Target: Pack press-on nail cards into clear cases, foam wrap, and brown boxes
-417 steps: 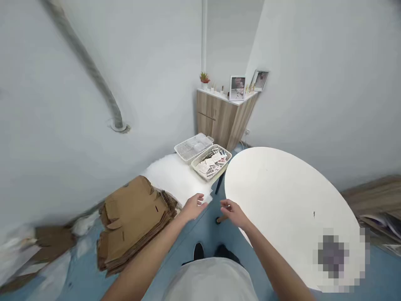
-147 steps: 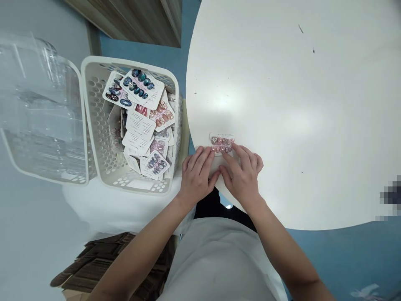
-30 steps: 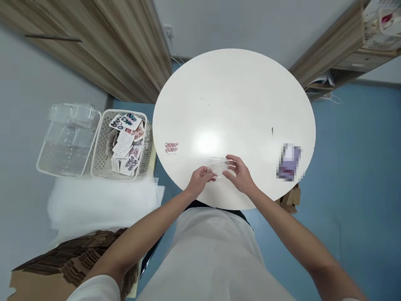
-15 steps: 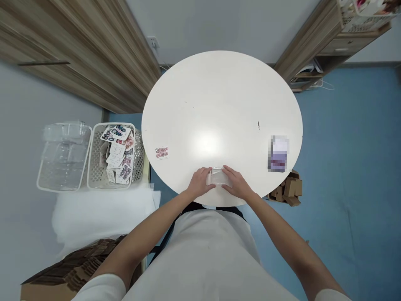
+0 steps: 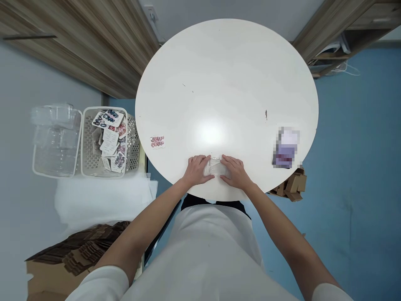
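clear rectangular plastic box (image 5: 217,167) sits at lower centre of frame, between both hands, near the bottom edge of the white oval counter (image 5: 225,75). left hand (image 5: 196,170) has its grip on the box's left end, fingers at far edge, thumb at near edge. right hand (image 5: 234,171) grip mirrors that on the right end. can't tell if the box bottom touches the counter.

pale card with two rows of pink glossy press-on nails (image 5: 157,142) lies flat left of the box, well apart. at frame left: white perforated plastic basket (image 5: 133,142) full of nail cards, and right beside it a second white basket (image 5: 79,138) with clear plastic boxes. translucent white sheets (image 5: 100,196) below those, flat brown cardboard stack (image 5: 53,271) at lower left. purple-and-white item (image 5: 285,148) on counter right side, pixelated, can't identify.
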